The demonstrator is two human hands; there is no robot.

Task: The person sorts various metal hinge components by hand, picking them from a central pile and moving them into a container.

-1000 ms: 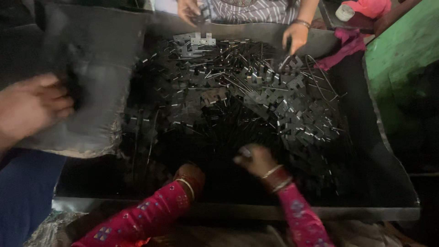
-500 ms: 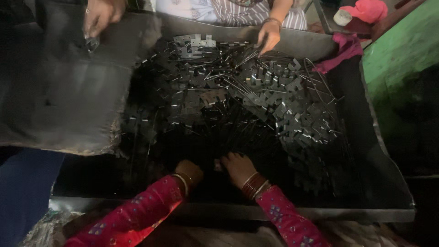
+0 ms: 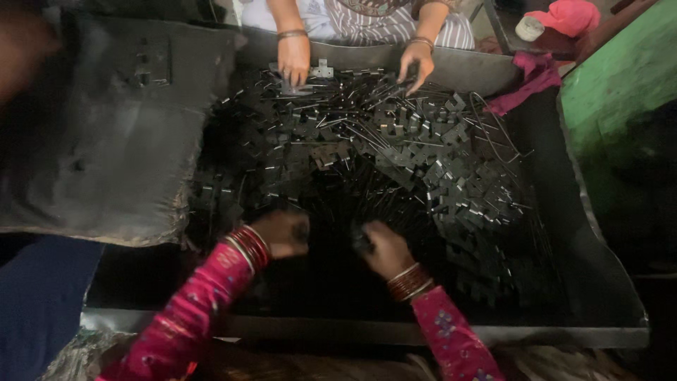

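Below, both hands, left (image 3: 281,233) and right (image 3: 381,248), curl over jumbled metal pieces (image 3: 395,155); grip unclear.

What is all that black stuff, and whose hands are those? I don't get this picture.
The picture comes from a small camera worn on a person's head, looking down, so you see what that person sees. The two arms in pink sleeves with red bangles at the bottom are that person's own: the left hand and the right hand. Both are down in a big dark metal tray filled with a heap of small black metal pieces and thin rods. Each hand seems closed around some small pieces, but it is too dark to be sure. Across the tray another person's hands sort through the same heap. A dark grey sheet lies on the left.
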